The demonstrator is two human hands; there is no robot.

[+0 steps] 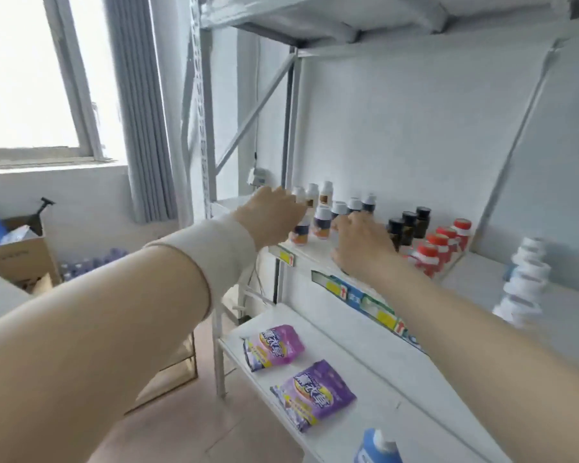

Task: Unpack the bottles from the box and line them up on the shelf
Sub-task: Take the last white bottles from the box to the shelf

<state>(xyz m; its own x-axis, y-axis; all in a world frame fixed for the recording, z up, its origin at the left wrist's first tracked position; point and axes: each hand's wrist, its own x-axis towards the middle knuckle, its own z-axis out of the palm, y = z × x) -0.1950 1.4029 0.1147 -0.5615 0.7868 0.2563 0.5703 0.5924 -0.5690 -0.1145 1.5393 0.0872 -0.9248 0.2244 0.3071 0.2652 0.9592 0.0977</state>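
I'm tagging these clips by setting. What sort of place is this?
Probably a small shop's stockroom or a mock store: a metal shelf rack with price-tag strips on its edge, small bottles sorted in rows, and an open cardboard box on the floor.

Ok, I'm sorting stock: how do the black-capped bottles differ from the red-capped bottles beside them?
The black-capped bottles have dark bodies; the red-capped bottles have red-and-white bodies. The black-capped bottles stand nearer the right hand; the red-capped bottles farther right. Both stand upright in rows on the shelf.

A wide cream wristband (223,259) sits behind the left hand (274,213)
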